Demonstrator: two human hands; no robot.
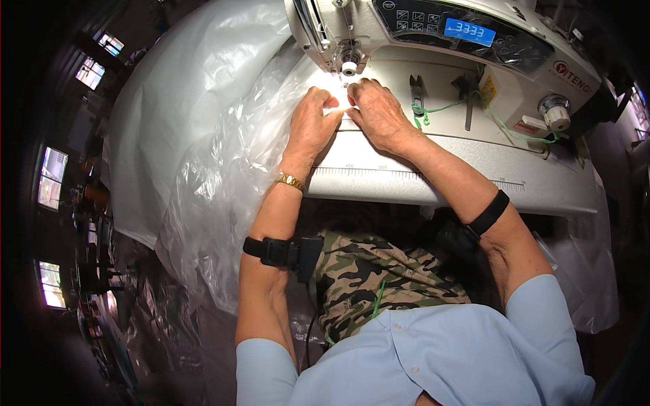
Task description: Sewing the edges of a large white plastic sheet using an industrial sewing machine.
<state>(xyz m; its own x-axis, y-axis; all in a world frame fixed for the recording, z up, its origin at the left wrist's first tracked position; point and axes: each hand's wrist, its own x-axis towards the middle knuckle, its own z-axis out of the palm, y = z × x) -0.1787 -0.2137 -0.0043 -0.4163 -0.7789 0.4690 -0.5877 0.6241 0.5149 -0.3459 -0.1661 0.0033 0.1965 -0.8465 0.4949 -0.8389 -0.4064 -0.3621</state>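
Observation:
My left hand (pixel 313 120) and my right hand (pixel 378 111) lie side by side on a clear plastic sheet (pixel 223 169), right in front of the needle (pixel 349 68) of a white sewing machine (pixel 433 34). Both hands pinch and press the sheet's edge flat on the machine bed (pixel 447 176). The fingertips nearly touch under the bright needle light. A gold watch is on my left wrist, and black straps wrap both forearms.
A big heap of clear and white plastic (pixel 183 101) spills off the table's left side down past my knee. Thread snips (pixel 417 91) and a loose green thread (pixel 501 125) lie on the bed to the right. The machine's blue display (pixel 469 31) glows above.

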